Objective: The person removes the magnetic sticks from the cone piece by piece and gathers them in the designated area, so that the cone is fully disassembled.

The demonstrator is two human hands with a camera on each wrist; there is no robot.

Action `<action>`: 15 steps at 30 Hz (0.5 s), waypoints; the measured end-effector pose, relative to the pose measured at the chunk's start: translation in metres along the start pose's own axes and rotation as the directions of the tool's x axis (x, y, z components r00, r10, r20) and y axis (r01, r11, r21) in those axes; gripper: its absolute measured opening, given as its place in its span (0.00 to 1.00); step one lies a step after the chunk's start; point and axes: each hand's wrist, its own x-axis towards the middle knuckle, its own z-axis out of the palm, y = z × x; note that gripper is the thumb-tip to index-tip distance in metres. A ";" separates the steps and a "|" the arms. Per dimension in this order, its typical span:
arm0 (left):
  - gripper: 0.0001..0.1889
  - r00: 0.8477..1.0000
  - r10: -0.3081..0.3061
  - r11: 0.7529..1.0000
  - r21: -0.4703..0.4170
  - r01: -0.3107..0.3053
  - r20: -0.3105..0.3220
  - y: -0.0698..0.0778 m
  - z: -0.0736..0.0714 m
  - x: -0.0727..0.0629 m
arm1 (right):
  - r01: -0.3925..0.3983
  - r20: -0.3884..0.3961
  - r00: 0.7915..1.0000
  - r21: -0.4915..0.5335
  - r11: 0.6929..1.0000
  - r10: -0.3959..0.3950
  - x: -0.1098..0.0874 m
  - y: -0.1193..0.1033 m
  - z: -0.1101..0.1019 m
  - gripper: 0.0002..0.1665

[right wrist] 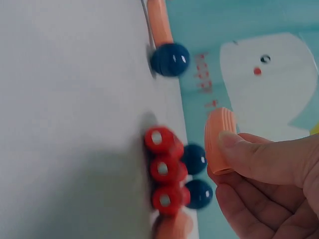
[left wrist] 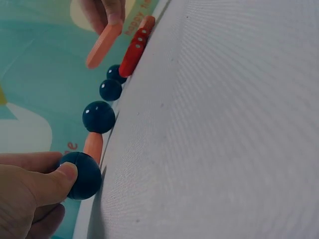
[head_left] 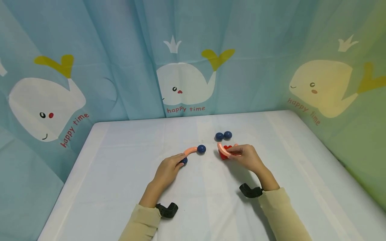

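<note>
My left hand (head_left: 167, 170) pinches a dark blue ball (left wrist: 83, 179) between thumb and fingers. From that ball an orange curved rod (head_left: 190, 150) leads to a second blue ball (head_left: 201, 149) at its far end. Over on the right, my right hand (head_left: 248, 159) holds another orange curved rod (right wrist: 217, 139) by thumb and fingers, raised above the table. Just under it lies a red piece with rounded, holed lobes (right wrist: 174, 172), partly covered by the hand in the head view. Beside the red piece, the right wrist view shows part of one more orange piece (right wrist: 173, 226).
Two loose blue balls, a left one (head_left: 219, 136) and a right one (head_left: 228, 135), sit behind the red piece. The white-covered table (head_left: 120, 187) meets a whale-print curtain (head_left: 132, 83) at the back. Black devices are strapped at the left wrist (head_left: 168, 210) and right wrist (head_left: 251, 191).
</note>
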 end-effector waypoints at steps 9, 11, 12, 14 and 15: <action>0.18 1.000 -0.002 1.000 -0.006 0.002 -0.001 0.000 -0.001 0.000 | -0.121 -0.045 0.992 0.022 0.992 0.122 -0.005 0.021 -0.023 0.14; 0.18 1.000 0.001 1.000 -0.009 -0.001 -0.007 0.000 -0.001 0.000 | -0.123 -0.058 0.991 0.008 0.992 0.124 -0.006 0.025 -0.027 0.13; 0.18 1.000 0.002 1.000 -0.008 -0.002 -0.009 0.000 -0.001 0.000 | -0.125 -0.063 0.990 -0.005 0.992 0.124 -0.007 0.027 -0.029 0.13; 0.18 1.000 0.003 1.000 -0.005 -0.003 -0.010 0.000 -0.001 0.000 | -0.137 -0.072 0.988 -0.029 0.990 0.135 -0.008 0.030 -0.033 0.13; 0.18 1.000 0.003 1.000 -0.003 -0.003 -0.010 0.000 -0.001 0.000 | -0.146 -0.074 0.987 -0.040 0.989 0.142 -0.009 0.032 -0.034 0.13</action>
